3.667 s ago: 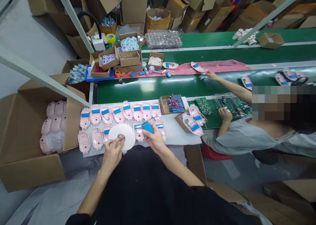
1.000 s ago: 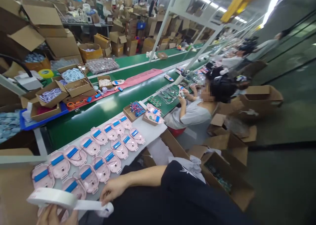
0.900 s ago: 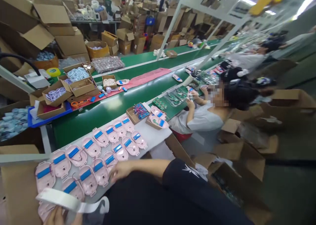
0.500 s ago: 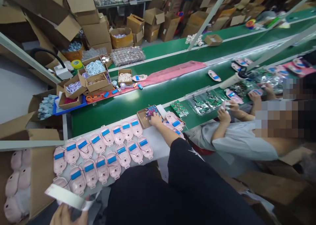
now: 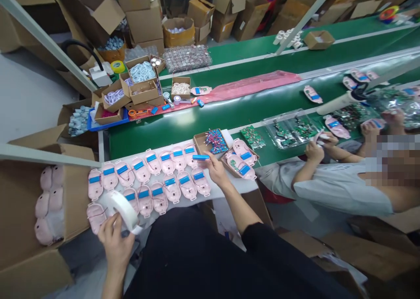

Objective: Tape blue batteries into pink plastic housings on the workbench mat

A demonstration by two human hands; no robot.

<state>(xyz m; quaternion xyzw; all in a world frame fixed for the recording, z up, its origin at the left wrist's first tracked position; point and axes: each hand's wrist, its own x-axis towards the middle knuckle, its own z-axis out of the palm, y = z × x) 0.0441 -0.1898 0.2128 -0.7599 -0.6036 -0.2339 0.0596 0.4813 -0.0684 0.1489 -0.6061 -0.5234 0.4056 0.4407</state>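
- The left hand [image 5: 113, 240] is clamped on a white tape roll [image 5: 120, 205], a flat, wide paper ring held on edge above the near left end of the desk [image 5: 226, 189], with a loose end curling at its lower side.
- The right hand [image 5: 216, 170] pinches a battery [image 5: 200, 157], a slim blue cylinder held level in the fingertips, just in front of a small cardboard tray [image 5: 198, 140] of like batteries with red wires.
- The two hands are well apart, one at each end of the shells.
- On the desk's white, soft-looking mat lie two rows of pink shells [image 5: 164, 176]: smooth, rounded plastic halves, open side up, each with a blue battery across it and thin wires.
- A second tray [image 5: 241, 161] to the right holds a few more shells.
- A large cardboard box [image 5: 29, 211] at the left holds stacked pink housings, glossy and domed.
- Beyond the desk runs a green belt [image 5: 229, 113], flat and shiny; a pink sheet [image 5: 252, 82] lies on its far side.
- A co-worker [image 5: 328, 185] in a grey shirt sits to the right, hands over green circuit boards [image 5: 254, 137].
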